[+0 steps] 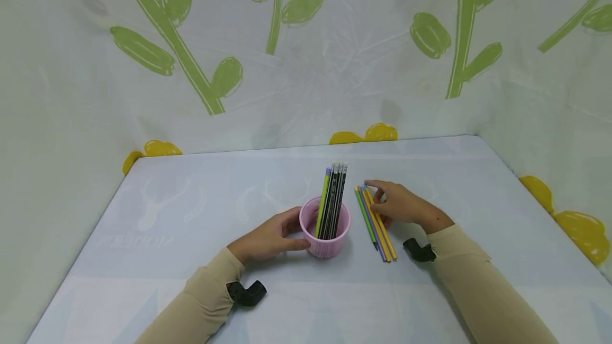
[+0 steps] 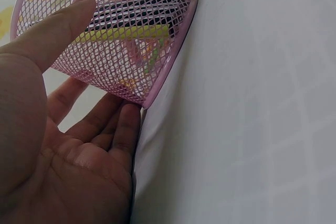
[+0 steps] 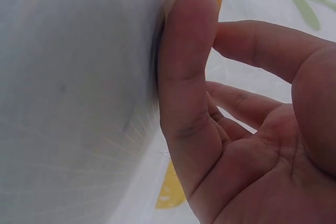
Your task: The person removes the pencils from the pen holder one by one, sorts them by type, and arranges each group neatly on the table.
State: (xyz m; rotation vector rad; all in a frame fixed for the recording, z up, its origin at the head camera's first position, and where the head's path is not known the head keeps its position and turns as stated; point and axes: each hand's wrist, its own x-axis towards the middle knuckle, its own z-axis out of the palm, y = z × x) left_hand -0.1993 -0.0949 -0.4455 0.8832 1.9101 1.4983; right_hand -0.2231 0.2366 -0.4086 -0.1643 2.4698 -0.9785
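Observation:
My left hand (image 1: 270,235) holds a pink mesh pencil cup (image 1: 326,249), thumb on the near side and fingers round its left side. In the left wrist view, its thumb and fingertips lie against the cup's mesh wall (image 2: 118,59). Several black pencils (image 1: 334,200) and a yellow-green pencil (image 1: 323,203) stand in the cup, tilted slightly right. To the right, my right hand (image 1: 399,203) touches a row of loose pencils, its index finger stretched to their far ends. Its thumb rests by the yellow pencils (image 1: 384,238); a green pencil (image 1: 366,219) lies leftmost. Whether it pinches any is hidden.
Everything stands on a pale cloth-covered table (image 1: 191,259). A white wall covering (image 1: 344,78) with green leaf prints rises behind it. Black curved pieces (image 1: 246,293) are attached at both sleeve cuffs.

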